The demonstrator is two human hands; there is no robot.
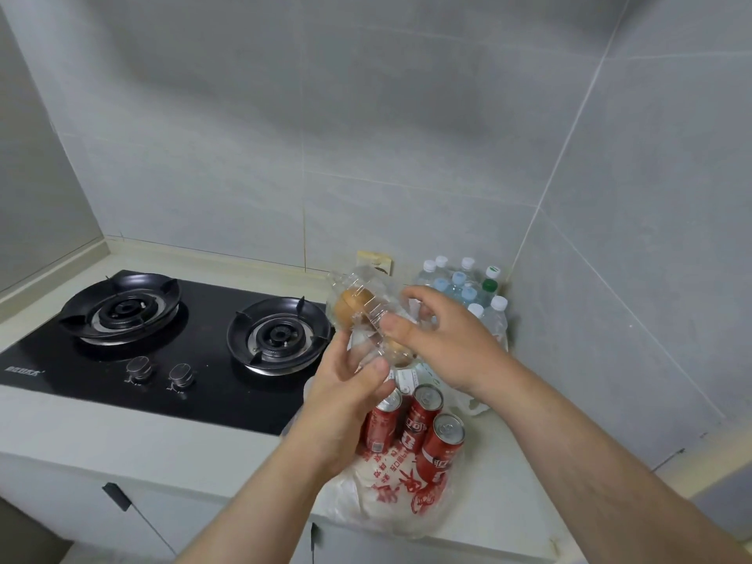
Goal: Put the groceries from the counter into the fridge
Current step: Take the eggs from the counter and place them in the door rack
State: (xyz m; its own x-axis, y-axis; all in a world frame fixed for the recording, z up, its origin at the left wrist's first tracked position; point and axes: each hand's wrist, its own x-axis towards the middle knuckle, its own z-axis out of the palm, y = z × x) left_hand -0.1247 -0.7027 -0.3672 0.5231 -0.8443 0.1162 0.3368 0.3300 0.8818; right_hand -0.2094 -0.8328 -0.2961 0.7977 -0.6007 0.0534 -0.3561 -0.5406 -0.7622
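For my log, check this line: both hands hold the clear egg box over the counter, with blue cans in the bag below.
One thing is wrong: the head view shows the cans are red, not blue. The rest stands: the left hand and right hand hold the clear egg box over the counter, cans in the bag below.

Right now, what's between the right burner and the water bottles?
In the head view, a clear egg box, held by the left hand and the right hand, is between the burner and the bottles.
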